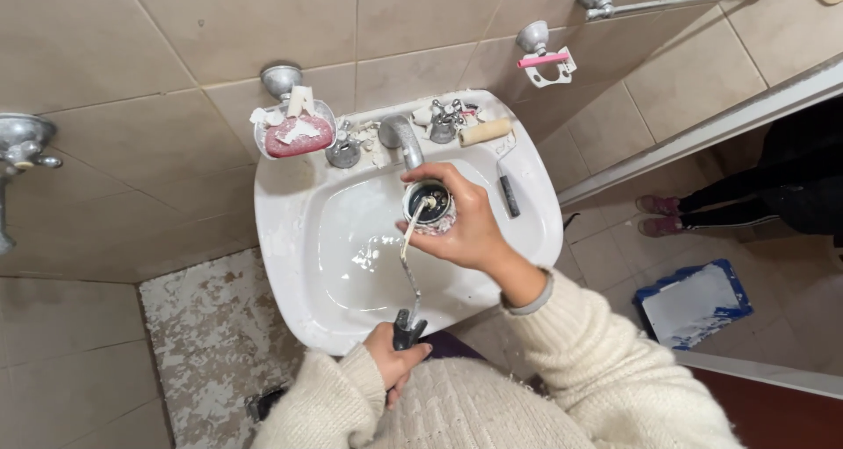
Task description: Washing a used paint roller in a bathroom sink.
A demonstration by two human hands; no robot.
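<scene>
Cream knitted sleeves fill the bottom of the view, and from them the left hand [393, 355] closes its fingers around the black handle of a bent wire paint-roller frame [411, 278], at the near rim of the white ceramic washbasin [290, 238]. Its thin metal arm rises over the bowl to a short roller sleeve [428, 205], seen end-on, paint-smeared and grey. That sleeve sits under the chrome tap spout [402, 140], wrapped by the right hand [465, 225]: fingers curl behind it, thumb presses its near side. Another roller, tan-sleeved [485, 132], lies on the basin's back ledge.
</scene>
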